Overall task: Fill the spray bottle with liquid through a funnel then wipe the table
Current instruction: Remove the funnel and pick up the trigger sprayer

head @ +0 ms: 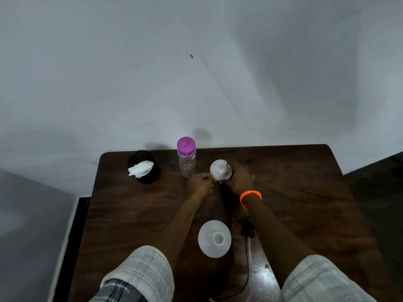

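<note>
Head view: left hand fingers pinch the rim of an inverted white funnel; right hand fingers curl around it. Spray bottle stands on the tabletop, nearer the person than the fingers.

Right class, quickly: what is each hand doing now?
Left hand: fingers pinch the white funnel at its rim.
Right hand: grips the same funnel from the other side.

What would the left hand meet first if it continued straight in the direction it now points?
The left hand points up and right toward the funnel and seems to touch its rim already. So the funnel comes first, though depth is unclear in this view.
</note>
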Demonstrator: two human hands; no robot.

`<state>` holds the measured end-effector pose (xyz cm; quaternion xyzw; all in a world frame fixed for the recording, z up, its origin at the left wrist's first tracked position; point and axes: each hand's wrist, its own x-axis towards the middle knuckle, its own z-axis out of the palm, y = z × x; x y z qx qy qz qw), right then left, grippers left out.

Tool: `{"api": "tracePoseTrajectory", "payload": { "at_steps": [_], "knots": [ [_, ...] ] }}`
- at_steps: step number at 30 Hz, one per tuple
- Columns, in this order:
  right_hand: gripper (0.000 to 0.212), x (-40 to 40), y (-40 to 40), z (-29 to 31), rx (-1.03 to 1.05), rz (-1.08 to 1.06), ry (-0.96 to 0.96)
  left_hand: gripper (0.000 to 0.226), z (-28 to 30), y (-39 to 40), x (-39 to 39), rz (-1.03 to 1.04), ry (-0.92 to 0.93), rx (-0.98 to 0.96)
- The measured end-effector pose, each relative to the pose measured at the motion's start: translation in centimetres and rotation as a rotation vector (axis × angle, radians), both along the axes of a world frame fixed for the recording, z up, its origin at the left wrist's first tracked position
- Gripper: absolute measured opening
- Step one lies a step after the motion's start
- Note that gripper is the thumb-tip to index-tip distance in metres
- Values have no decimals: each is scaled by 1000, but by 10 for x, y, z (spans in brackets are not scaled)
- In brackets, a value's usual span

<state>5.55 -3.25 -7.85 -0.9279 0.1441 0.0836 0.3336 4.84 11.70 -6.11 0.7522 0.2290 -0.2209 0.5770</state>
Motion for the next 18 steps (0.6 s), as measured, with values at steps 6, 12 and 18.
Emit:
{"api": "tracePoseTrajectory", "payload": {
  "at_steps": [6, 12, 18],
  "knots": [
    [74, -14, -9, 6, 110, -29, -8, 21, -4, 6, -12, -93, -30, 83],
    [63, -83, -32, 27, 153, -121, -27, 3, 11, 18, -52, -95, 118, -55],
    [30, -150, -53, 52, 52, -302, -26, 14, 17, 35, -101, -92, 38, -99]
  ]
}}
